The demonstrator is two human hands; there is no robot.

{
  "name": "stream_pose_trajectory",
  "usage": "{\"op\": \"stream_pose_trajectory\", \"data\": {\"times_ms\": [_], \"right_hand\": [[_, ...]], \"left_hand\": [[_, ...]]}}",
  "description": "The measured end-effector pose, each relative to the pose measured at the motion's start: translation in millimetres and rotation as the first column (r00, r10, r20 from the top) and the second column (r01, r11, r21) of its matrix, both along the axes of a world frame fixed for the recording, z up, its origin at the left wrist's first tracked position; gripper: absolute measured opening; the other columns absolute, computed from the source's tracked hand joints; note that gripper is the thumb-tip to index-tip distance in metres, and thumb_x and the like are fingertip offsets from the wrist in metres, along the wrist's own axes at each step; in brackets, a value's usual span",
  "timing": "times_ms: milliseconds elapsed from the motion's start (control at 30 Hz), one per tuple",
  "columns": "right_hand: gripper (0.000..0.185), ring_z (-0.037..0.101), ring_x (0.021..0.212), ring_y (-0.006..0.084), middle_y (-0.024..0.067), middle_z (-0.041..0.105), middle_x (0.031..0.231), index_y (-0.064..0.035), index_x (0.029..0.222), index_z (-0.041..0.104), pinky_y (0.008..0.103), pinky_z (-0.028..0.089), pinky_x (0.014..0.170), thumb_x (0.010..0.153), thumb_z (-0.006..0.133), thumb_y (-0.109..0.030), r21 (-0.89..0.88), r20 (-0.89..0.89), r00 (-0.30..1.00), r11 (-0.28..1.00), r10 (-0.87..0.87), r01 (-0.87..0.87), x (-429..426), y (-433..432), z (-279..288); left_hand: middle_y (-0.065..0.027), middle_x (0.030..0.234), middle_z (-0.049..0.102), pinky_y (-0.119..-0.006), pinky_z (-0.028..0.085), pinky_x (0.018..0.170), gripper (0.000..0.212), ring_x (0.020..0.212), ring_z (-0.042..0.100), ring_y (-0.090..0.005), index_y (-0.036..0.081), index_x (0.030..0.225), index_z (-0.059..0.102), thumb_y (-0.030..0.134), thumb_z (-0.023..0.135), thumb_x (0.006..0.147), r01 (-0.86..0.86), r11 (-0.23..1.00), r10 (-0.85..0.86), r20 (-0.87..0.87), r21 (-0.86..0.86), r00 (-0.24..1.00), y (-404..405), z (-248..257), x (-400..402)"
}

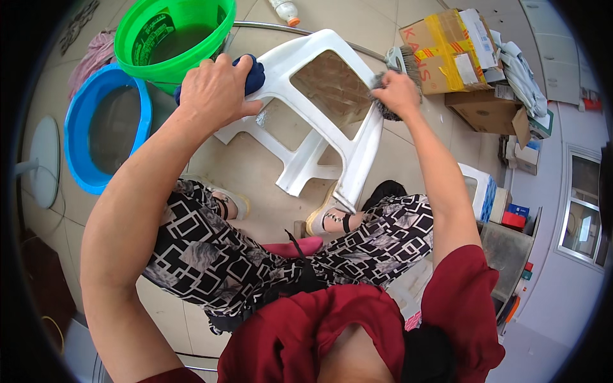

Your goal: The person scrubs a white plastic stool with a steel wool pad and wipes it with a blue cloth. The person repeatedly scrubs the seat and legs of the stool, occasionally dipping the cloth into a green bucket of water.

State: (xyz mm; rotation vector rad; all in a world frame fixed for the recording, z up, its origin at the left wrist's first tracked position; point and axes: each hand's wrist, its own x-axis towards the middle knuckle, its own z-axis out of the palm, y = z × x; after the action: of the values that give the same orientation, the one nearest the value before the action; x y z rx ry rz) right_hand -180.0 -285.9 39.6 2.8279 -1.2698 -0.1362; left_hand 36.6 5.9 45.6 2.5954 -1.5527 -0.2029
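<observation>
A white plastic stool (306,103) lies tipped on the tiled floor between my feet, its open leg frames showing. My left hand (215,88) is closed on a dark blue cloth (255,75) at the stool's left edge. With my right hand (396,92) I grip a grey scouring pad (386,109), pressed against the stool's right edge. A brush (407,62) with a pale plastic back sits just beyond my right hand. The undersides of both hands are hidden.
A green bucket (224,36) and a blue basin (72,129), both holding murky water, stand at the left beside a pink cloth (96,60). Taped cardboard boxes (438,52) are stacked at the upper right. A plastic bottle (286,10) lies at the top, near a curved metal tube (273,26).
</observation>
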Motion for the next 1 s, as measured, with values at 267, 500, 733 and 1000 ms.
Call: {"op": "stream_pose_trajectory", "data": {"times_ms": [267, 500, 733, 1000], "right_hand": [[0.038, 0.065, 0.085, 0.0304, 0.0142, 0.068, 0.088, -0.0101, 0.09, 0.069, 0.0398, 0.051, 0.077, 0.063, 0.078, -0.036, 0.302, 0.309, 0.925, 0.945, -0.219, 0.123, -41, -49, 4], [0.026, 0.051, 0.109, 0.0358, 0.0138, 0.054, 0.114, -0.0208, 0.098, 0.072, 0.0459, 0.048, 0.089, 0.074, 0.073, -0.027, 0.111, -0.156, 0.98, 0.988, 0.121, -0.104, -10, 42, 26], [0.022, 0.057, 0.1, 0.0324, 0.0133, 0.059, 0.101, -0.017, 0.092, 0.072, 0.0435, 0.051, 0.083, 0.072, 0.07, -0.027, 0.337, -0.209, 0.888, 0.883, 0.41, -0.328, -19, 82, 52], [0.033, 0.066, 0.081, 0.0292, 0.0143, 0.069, 0.084, -0.008, 0.086, 0.07, 0.0364, 0.051, 0.076, 0.067, 0.073, -0.035, 0.468, 0.365, 0.919, 0.883, -0.152, -0.04, 24, 52, 19]], "left_hand": [[-0.016, 0.092, 0.058, -0.044, 0.052, 0.07, 0.067, 0.086, 0.062, -0.0335, 0.011, 0.124, 0.051, 0.042, 0.074, 0.069, -0.003, 1.0, 0.003, 0.018, -0.017, 1.0, 0, 2, -2], [-0.0167, 0.094, 0.06, -0.045, 0.052, 0.072, 0.066, 0.086, 0.063, -0.034, 0.011, 0.122, 0.053, 0.043, 0.074, 0.068, -0.019, 1.0, 0.019, 0.033, -0.002, 0.999, 0, 8, -6], [-0.018, 0.095, 0.06, -0.045, 0.052, 0.071, 0.069, 0.083, 0.063, -0.0345, 0.011, 0.126, 0.053, 0.043, 0.073, 0.069, -0.002, 0.999, 0.002, -0.002, 0.032, 1.0, -4, 9, -5], [-0.0135, 0.094, 0.059, -0.044, 0.051, 0.07, 0.059, 0.087, 0.062, -0.0319, 0.011, 0.111, 0.054, 0.046, 0.074, 0.068, 0.001, 1.0, 0.0, 0.035, -0.02, 0.999, -3, 11, -8]]}}
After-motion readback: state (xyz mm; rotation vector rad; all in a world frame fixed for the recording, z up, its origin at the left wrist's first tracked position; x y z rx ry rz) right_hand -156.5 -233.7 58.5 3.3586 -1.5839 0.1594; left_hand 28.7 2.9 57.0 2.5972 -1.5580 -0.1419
